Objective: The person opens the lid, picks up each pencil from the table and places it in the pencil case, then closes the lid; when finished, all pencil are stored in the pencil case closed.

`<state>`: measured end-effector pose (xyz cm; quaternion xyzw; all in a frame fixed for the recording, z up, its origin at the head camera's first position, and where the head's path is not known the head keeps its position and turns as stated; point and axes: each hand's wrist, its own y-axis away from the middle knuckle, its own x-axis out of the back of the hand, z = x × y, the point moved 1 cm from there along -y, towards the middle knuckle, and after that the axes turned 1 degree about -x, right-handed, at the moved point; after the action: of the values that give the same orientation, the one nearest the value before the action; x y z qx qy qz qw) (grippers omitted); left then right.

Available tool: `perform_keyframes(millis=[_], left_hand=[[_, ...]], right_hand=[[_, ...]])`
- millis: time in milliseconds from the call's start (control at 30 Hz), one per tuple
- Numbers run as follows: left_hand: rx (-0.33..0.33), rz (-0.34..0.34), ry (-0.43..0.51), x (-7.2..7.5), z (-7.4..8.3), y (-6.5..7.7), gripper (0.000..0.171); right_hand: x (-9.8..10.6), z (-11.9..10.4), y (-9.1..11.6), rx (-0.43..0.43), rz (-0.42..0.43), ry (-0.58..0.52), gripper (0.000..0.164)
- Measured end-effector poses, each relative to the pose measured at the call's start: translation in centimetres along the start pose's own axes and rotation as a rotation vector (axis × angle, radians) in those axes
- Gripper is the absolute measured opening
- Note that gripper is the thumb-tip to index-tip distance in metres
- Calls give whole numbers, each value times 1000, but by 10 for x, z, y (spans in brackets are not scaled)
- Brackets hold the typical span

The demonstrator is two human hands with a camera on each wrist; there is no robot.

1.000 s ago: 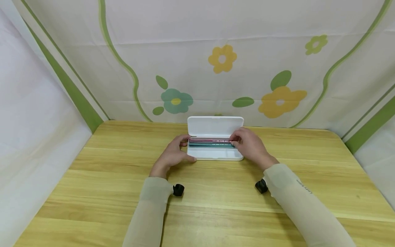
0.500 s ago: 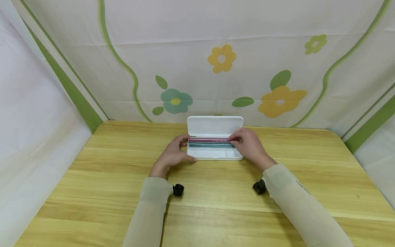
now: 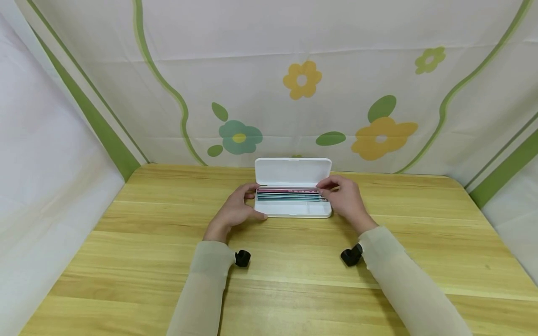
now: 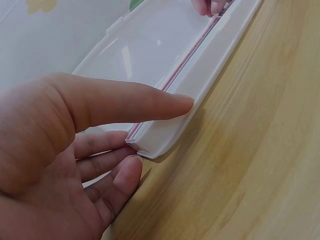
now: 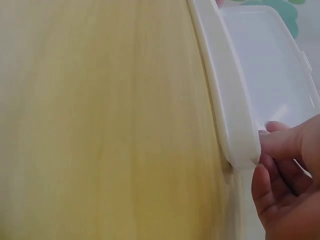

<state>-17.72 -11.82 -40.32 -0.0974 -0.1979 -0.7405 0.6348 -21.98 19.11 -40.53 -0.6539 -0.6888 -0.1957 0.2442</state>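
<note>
A white pencil case [image 3: 293, 215] lies on the table with its lid [image 3: 293, 171] standing up behind it. Inside, along the hinge side, lie a pink pencil [image 3: 281, 190] and several green pencils [image 3: 286, 198]. My left hand [image 3: 236, 205] holds the case's left end, thumb [image 4: 175, 106] over the front rim and fingers behind the end wall. At the right end, my right hand [image 3: 344, 196] has thumb and index finger at the pink pencil's end, hiding it. In the right wrist view, the thumb [image 5: 280, 144] reaches over the case's end rim.
The case stands near the back edge of the wooden table [image 3: 290, 289]. Behind it hangs a white cloth [image 3: 252, 84] printed with flowers. A front compartment [image 3: 279, 208] of the case shows its bare white floor. Each wrist wears a small black camera [image 3: 242, 258].
My right hand has shifted right along the pencils to the case's end, uncovering the green pencils' right ends. The pink pencil lies level among them. My left hand has not moved.
</note>
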Motion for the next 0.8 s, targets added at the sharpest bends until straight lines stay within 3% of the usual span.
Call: perform_keyframes(millis=[533,800], left_hand=[[-5,0,9,0,-3,-1,87],[5,-7,8,1,-3,0,88]], right_hand=[[1,-2,1,-39,-8,-12,13],[25,0,10,-158,44,-162,29]])
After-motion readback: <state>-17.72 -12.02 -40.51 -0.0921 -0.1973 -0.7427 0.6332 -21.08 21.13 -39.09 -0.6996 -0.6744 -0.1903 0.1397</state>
